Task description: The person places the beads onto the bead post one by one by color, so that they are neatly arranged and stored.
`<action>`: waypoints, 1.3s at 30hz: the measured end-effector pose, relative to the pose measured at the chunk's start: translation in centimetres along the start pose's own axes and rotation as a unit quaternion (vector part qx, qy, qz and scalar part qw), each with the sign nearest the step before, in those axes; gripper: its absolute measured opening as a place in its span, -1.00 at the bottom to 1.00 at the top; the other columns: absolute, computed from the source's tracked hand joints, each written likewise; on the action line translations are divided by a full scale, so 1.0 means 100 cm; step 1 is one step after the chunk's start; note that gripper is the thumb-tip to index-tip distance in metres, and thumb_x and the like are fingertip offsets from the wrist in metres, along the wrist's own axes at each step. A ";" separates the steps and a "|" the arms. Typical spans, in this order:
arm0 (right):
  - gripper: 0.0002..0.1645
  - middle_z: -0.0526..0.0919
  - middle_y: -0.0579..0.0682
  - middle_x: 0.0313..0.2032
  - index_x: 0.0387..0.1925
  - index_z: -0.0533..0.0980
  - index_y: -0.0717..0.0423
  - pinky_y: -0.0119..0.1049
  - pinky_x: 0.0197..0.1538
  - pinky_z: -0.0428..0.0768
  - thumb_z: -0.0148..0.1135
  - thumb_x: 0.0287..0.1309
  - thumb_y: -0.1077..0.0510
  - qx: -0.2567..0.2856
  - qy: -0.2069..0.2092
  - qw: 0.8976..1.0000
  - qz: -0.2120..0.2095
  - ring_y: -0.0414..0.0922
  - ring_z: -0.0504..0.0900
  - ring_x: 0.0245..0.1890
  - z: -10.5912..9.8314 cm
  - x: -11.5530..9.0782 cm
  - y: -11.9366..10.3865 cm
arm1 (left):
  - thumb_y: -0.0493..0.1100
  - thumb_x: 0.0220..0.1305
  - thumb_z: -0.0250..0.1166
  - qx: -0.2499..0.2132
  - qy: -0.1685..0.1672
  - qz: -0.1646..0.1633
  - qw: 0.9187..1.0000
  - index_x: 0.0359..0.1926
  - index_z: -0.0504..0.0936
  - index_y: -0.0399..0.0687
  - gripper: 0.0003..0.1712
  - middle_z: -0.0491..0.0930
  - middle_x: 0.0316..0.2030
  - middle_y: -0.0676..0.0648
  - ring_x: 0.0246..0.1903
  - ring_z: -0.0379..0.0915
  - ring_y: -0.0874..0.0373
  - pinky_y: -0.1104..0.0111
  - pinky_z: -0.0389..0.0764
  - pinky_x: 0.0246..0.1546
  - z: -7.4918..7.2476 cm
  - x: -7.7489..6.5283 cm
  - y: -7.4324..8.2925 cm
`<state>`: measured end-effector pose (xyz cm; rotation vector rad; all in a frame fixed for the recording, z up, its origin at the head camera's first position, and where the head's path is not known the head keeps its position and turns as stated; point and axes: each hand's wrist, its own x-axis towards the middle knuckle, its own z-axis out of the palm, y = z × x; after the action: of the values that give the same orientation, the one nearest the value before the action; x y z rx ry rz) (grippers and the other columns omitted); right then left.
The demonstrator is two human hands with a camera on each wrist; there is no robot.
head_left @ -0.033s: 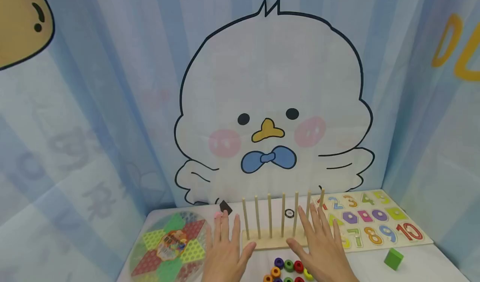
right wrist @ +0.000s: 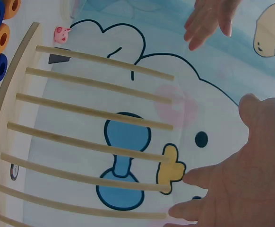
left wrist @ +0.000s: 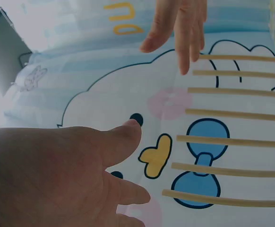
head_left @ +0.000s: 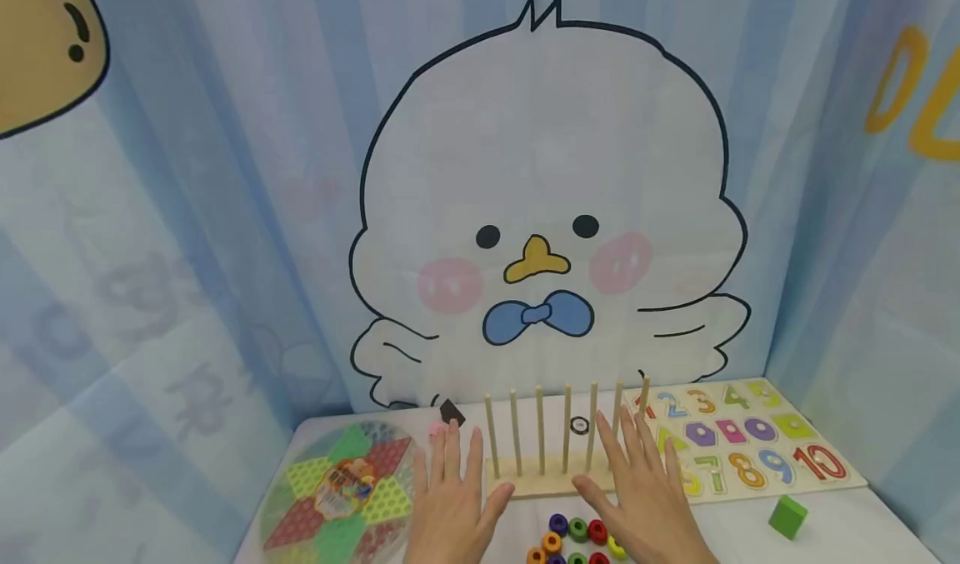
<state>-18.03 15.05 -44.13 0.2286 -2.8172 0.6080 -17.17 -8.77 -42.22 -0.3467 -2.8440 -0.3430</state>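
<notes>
Both hands are held up with fingers spread and nothing in them. In the head view my left hand point(head_left: 453, 501) is at the left of a wooden peg rack point(head_left: 532, 484), and my right hand point(head_left: 648, 501) overlaps its right end. Several thin upright pegs stand bare on the rack's base. Coloured ring beads point(head_left: 577, 531) lie on the table in front, between the hands; the right hand partly covers them. In the left wrist view the pegs point(left wrist: 236, 140) extend past the left hand point(left wrist: 76, 175). The right wrist view shows the right hand point(right wrist: 241, 175) near the peg tips.
A round star-patterned game board point(head_left: 337, 539) lies at left. At right are a number puzzle board point(head_left: 750, 456) and a green cube point(head_left: 788, 517). Behind the rack sit a dark block point(head_left: 452, 412), a pink pig figure point(right wrist: 61, 34) and a small round disc point(head_left: 580, 426). A printed curtain point(head_left: 540, 147) hangs behind.
</notes>
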 end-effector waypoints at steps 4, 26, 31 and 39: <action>-0.14 0.01 0.26 0.41 0.43 0.11 0.08 0.19 0.31 -0.33 -0.10 0.31 -0.34 0.033 0.044 0.998 -0.021 0.25 -0.06 0.38 -0.007 0.005 0.001 | 0.41 0.33 -0.20 -0.013 0.022 -0.003 1.000 0.38 0.23 -0.22 -0.08 0.12 0.35 -0.34 0.34 0.00 -0.22 -0.14 -0.04 0.26 -0.005 0.008 -0.002; -0.41 0.28 -0.17 -0.75 0.09 0.43 0.26 -0.44 -0.66 0.12 0.35 0.06 0.08 0.345 -0.195 0.909 0.127 -0.28 0.14 -0.77 0.083 -0.013 0.106 | 0.05 0.04 0.45 -0.237 -0.073 -0.062 0.967 0.32 0.33 -0.24 -0.11 0.54 -0.08 -0.25 -0.13 0.49 -0.05 0.04 0.46 -0.13 0.147 0.070 -0.067; -0.45 0.31 -0.14 -0.73 0.00 0.50 0.23 -0.42 -0.61 0.18 0.36 0.07 -0.04 0.300 -0.141 0.933 0.138 -0.26 0.20 -0.73 0.092 -0.035 0.096 | 0.03 0.04 0.45 -0.241 -0.085 -0.075 0.964 0.29 0.36 -0.24 -0.15 0.50 -0.32 -0.05 -0.34 0.38 0.14 0.15 0.44 -0.28 0.159 0.049 -0.072; -0.52 0.30 -0.11 -0.72 -0.03 0.55 0.03 -0.37 -0.64 0.22 0.35 0.07 -0.12 0.314 0.031 0.948 0.044 -0.24 0.22 -0.73 0.041 -0.003 0.020 | 0.05 0.05 0.43 -0.232 -0.081 -0.076 0.966 0.28 0.37 -0.24 -0.16 0.42 -0.38 0.02 -0.41 0.33 0.17 0.21 0.38 -0.38 0.161 0.046 -0.071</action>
<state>-19.03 15.16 -48.63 0.1887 -2.4931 1.4930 -26.91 -10.32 -57.44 -0.2501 -2.9280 -1.0648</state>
